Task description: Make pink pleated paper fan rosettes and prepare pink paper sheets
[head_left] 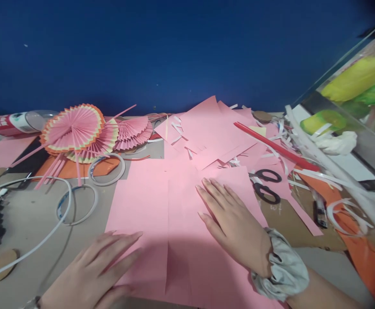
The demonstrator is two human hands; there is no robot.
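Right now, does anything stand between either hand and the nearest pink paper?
Nothing visible does. The right hand rests on the pink paper; the left hand is over its lower left part, contact unclear. The black scissor handles lie by its right edge, clear of both hands.

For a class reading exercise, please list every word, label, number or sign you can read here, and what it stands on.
"wf", apparently: white letters on the brown cardboard sheet.
Too blurred: the red-and-white label on the clear plastic bottle.
Too small: blue markings on the farther round white tape ring and the nearer one.
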